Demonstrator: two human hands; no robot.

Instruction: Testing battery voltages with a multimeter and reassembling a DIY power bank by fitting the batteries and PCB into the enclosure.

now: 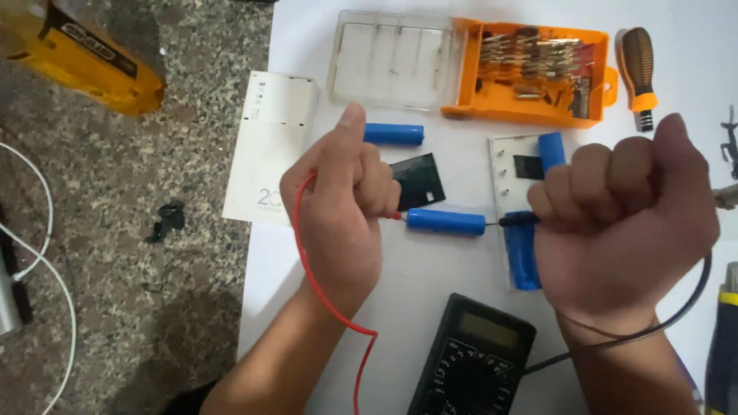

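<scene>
My left hand (342,204) grips a red test probe whose tip touches the left end of a blue cylindrical battery cell (446,221) lying on the white sheet. My right hand (626,219) is closed on a black probe (519,220) that touches the cell's right end. The red lead (323,296) and the black lead (661,327) run down to a black multimeter (473,361) at the bottom edge. A second blue cell (393,134) lies above my left hand. Two more blue cells (550,150) (523,257) sit in a white open case (503,165).
An orange bit case (538,107) with a clear lid (392,61) lies at the top. An orange-and-brown screwdriver handle (639,73) is beside it. A white cover (273,146), a black square piece (419,180) and a yellow tool (77,58) on the stone floor are at the left.
</scene>
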